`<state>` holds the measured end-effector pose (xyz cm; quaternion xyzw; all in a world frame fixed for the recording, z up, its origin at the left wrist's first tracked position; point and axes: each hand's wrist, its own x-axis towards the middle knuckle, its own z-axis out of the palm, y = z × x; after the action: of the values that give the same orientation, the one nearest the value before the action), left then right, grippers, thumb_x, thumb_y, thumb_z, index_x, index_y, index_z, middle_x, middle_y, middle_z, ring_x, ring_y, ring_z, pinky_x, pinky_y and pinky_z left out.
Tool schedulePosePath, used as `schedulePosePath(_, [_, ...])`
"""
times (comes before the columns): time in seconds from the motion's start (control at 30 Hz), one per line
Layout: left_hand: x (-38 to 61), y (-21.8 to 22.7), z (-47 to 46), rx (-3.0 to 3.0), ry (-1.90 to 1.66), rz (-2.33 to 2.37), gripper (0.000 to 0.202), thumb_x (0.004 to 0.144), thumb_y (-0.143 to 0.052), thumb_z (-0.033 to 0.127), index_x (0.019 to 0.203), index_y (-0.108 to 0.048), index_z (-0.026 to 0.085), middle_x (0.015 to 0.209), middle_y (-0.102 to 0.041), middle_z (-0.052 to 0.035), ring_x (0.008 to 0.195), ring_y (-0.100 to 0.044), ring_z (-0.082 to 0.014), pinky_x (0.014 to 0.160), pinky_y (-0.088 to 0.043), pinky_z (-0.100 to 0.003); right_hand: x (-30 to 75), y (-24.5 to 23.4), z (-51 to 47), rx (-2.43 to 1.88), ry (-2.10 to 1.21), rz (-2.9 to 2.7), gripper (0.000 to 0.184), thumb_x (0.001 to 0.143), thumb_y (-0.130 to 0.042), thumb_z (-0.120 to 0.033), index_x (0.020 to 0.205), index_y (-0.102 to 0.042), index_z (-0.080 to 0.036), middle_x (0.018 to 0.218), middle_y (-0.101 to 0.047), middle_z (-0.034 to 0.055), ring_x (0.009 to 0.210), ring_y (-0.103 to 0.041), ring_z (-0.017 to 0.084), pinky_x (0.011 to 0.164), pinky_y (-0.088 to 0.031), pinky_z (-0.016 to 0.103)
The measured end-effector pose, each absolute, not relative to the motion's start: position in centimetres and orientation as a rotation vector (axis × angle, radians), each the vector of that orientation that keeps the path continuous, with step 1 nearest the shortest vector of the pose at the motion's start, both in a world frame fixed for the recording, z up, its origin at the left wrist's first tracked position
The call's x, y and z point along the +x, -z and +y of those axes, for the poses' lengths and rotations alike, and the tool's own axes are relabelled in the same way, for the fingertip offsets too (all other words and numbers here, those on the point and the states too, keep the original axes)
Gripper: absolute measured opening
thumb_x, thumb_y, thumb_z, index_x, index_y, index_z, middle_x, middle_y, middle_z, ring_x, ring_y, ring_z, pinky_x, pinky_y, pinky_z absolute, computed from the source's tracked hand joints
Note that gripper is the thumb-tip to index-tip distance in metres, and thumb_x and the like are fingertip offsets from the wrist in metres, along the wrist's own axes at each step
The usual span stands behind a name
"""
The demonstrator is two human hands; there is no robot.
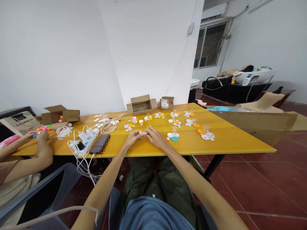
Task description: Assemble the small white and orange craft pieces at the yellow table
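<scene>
Near the front edge of the yellow table, my left hand is closed in a pinch around a small white-and-orange plastic piece. My right hand meets it from the other side, its bent fingertips closed at the same piece; they partly hide it. Just beyond my hands stands a small white-and-orange capsule. Right of my right hand lies a group of white discs with a teal ring and a clear cup. An orange ring lies beside more white parts farther right.
Open cardboard boxes stand against the wall. Left of me are a power strip with white cables and a blurred dark flat object. A co-worker's hands hold colourful pieces at the far left. The table narrows rightward.
</scene>
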<state>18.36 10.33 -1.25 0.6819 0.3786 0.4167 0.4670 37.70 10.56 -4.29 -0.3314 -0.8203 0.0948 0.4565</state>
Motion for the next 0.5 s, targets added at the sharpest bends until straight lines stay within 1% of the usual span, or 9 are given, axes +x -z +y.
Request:
schedulePosePath(0.1, [18.40, 1.20, 10.28, 1.673, -1.033, 0.937, 0.043, 0.071, -0.082, 0.055, 0.089, -0.077, 0.016, 0.076, -0.074, -0.0046, 0.073, -0.067, -0.0187, 0.077, -0.054, -0.031, 37.72, 4.22, 10.53, -0.817, -0.232, -2.035, 0.020, 0.091, -0.054, -0.011, 0.101, -0.066, -0.024, 0.099, -0.060, 0.0049, 0.089, -0.061, 0.019, 0.080, -0.051, 0.030])
schedulePosePath(0.17, [18.44, 1.17, 10.23, 1.670, -1.040, 0.939, 0.044, 0.069, -0.083, 0.056, 0.089, -0.076, 0.016, 0.079, -0.074, -0.0045, 0.074, -0.067, -0.0184, 0.077, -0.054, -0.031, 37.74, 4.21, 10.57, -0.812, -0.233, -2.038, 0.020, 0.093, -0.054, -0.013, 0.103, -0.067, -0.025, 0.099, -0.061, 0.0053, 0.091, -0.062, 0.020, 0.083, -0.051, 0.031])
schedulePosePath(0.23, [18.44, 1.14, 10.18, 1.667, -1.044, 0.939, 0.045, 0.069, -0.083, 0.056, 0.090, -0.076, 0.017, 0.083, -0.075, -0.0045, 0.074, -0.067, -0.0177, 0.077, -0.054, -0.031, 37.76, 4.27, 10.64, -0.815, -0.228, -2.046, 0.020, 0.095, -0.054, -0.016, 0.106, -0.068, -0.026, 0.099, -0.063, 0.0056, 0.092, -0.062, 0.020, 0.085, -0.052, 0.033])
schedulePosePath(0.33, [18.34, 1.22, 10.25, 1.670, -1.034, 0.942, 0.043, 0.070, -0.083, 0.053, 0.091, -0.076, 0.016, 0.083, -0.074, -0.0047, 0.074, -0.066, -0.0171, 0.078, -0.054, -0.031, 37.78, 4.47, 10.78, -0.838, -0.222, -2.061, 0.019, 0.097, -0.055, -0.023, 0.109, -0.069, -0.026, 0.099, -0.066, 0.0065, 0.092, -0.064, 0.021, 0.086, -0.052, 0.035])
schedulePosePath(0.4, [18.24, 1.41, 10.42, 1.671, -1.034, 0.941, 0.042, 0.071, -0.082, 0.051, 0.093, -0.076, 0.016, 0.085, -0.075, -0.0053, 0.076, -0.066, -0.0176, 0.079, -0.054, -0.032, 37.76, 4.60, 10.86, -0.859, -0.222, -2.063, 0.020, 0.099, -0.054, -0.026, 0.112, -0.069, -0.025, 0.103, -0.069, 0.0080, 0.096, -0.065, 0.022, 0.089, -0.052, 0.036])
schedulePosePath(0.5, [18.14, 1.74, 10.73, 1.660, -1.055, 0.932, 0.043, 0.069, -0.084, 0.046, 0.100, -0.075, 0.017, 0.094, -0.076, -0.0063, 0.085, -0.068, -0.0197, 0.083, -0.055, -0.033, 37.65, 4.65, 10.89, -0.898, -0.246, -2.053, 0.024, 0.100, -0.051, -0.030, 0.117, -0.068, -0.026, 0.111, -0.071, 0.0091, 0.103, -0.066, 0.023, 0.093, -0.052, 0.037])
